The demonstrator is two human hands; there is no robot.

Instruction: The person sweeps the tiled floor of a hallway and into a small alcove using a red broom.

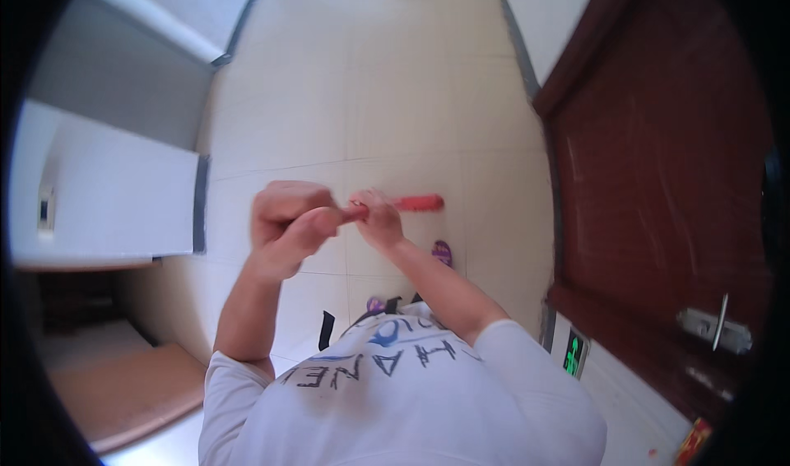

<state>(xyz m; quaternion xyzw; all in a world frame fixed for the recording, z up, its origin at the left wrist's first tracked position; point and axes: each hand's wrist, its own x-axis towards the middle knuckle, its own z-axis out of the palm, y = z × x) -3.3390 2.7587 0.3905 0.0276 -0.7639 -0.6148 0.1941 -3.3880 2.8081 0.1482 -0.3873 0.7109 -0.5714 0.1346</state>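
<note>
A red stick-like handle (354, 213) is held in both of my hands, in front of my white shirt. My left hand (290, 225) closes around its near end, looking large and slightly blurred. Further along, my right hand (378, 219) wraps round the handle. Past my right hand a thicker red part (421, 203) shows above the tiled floor; whether it is a brush head or another end cannot be told. Below the hands, a purple slipper (442, 253) is partly visible.
Pale floor tiles (401, 108) stretch ahead. At right stands a dark red door (654, 176) with a metal handle (719, 327), near a green exit sign (574, 355). White wall sections (123, 188) with dark skirting and a brown wooden surface (123, 398) are at left.
</note>
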